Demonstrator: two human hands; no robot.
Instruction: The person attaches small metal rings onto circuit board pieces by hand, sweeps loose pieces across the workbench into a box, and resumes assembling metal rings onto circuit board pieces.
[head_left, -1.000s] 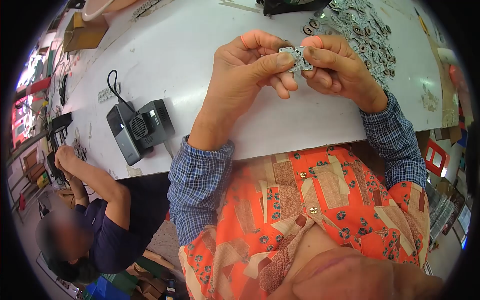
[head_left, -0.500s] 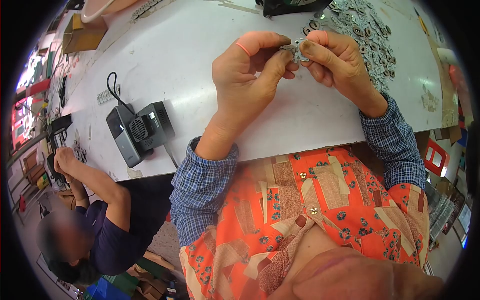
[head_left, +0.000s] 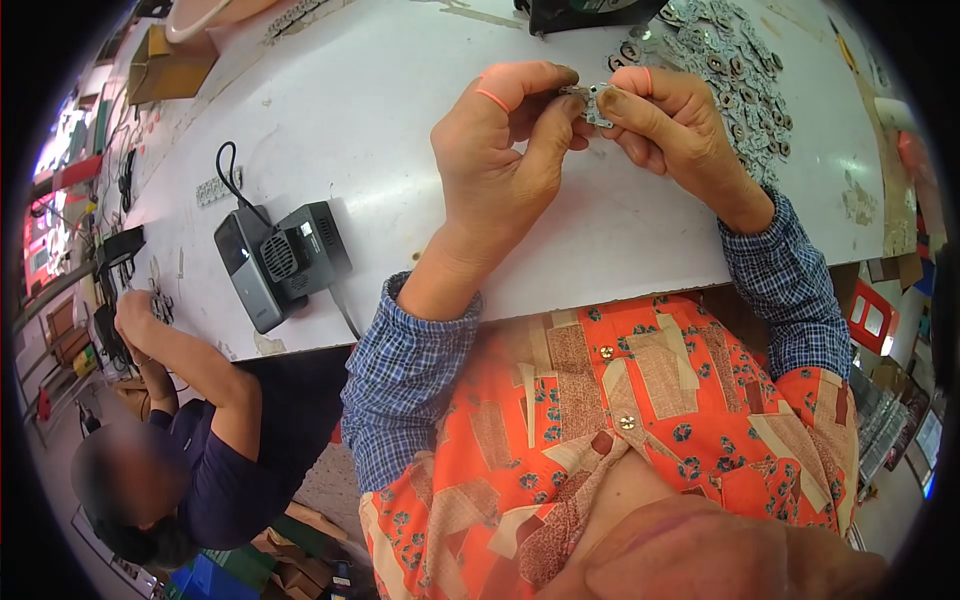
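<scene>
A small silvery metal part (head_left: 597, 106) is held up over the white table between my two hands. My left hand (head_left: 515, 135) pinches its left side between thumb and fingers. On the other side, my right hand (head_left: 668, 120) grips it with thumb and forefinger. Fingertips cover much of the part, so its full shape cannot be made out. Just beyond my right hand lies a large heap of similar small metal parts (head_left: 745, 90), some with dark round rings.
A grey power bank with a small fan-like device (head_left: 280, 262) stands left on the white table (head_left: 400, 170). A black device (head_left: 590, 12) sits at the far edge, a cardboard box (head_left: 170, 65) at far left. A co-worker (head_left: 215, 440) works at the left.
My left hand has shifted slightly right, and the metal part has turned a little, showing more of its face. The co-worker's hand has moved slightly.
</scene>
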